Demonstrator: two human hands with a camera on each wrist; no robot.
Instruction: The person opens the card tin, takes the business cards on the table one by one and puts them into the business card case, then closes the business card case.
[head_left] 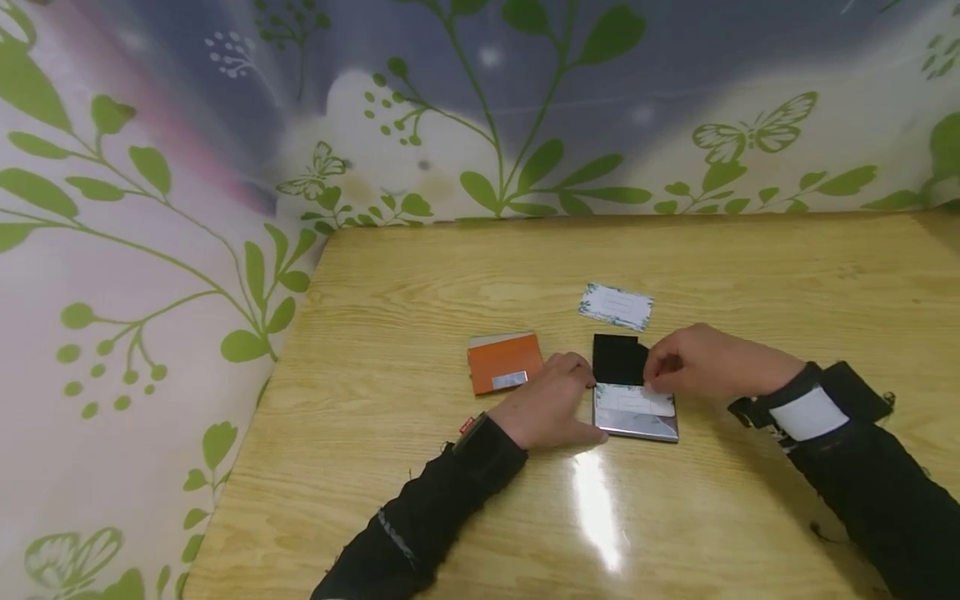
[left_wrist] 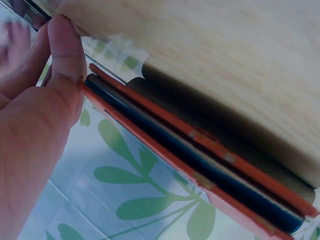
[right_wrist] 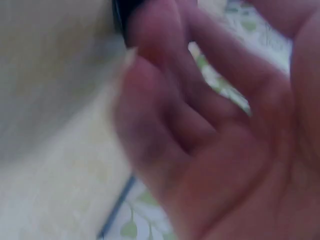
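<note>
Wooden desk (head_left: pixel 420 275), glossy, with a leaf-print cloth (head_left: pixel 150 250) hung behind it and down its left side. Your two arms in black sleeves (head_left: pixel 450 492) come in from the bottom edge.

Open card case (head_left: pixel 632 392) lies flat near the desk's middle: black lid (head_left: pixel 617 358) folded back away from you, shiny metal tray (head_left: pixel 637 423) toward you. A white card (head_left: pixel 633 400) sits in the tray, partly over its top edge.

Your right hand (head_left: pixel 705 362) is at the case's right side, grip pinched with thumb and fingertips on the white card's upper edge. The right wrist view is too blurred to add anything.

Your left hand (head_left: pixel 551 400) rests on the desk against the case's left edge, fingers curled loosely, thumb at the tray's lower left corner; grip steadies the case, not wrapped round it.

Orange card case (head_left: pixel 504 362) lies closed just left of your left hand, metal tab on its near edge. In the left wrist view its orange edge (left_wrist: pixel 200 170) shows side-on beside your thumb (left_wrist: pixel 65 50).

A second, leaf-bordered card (head_left: pixel 616 306) lies loose on the desk beyond the black lid, apart from it.
</note>
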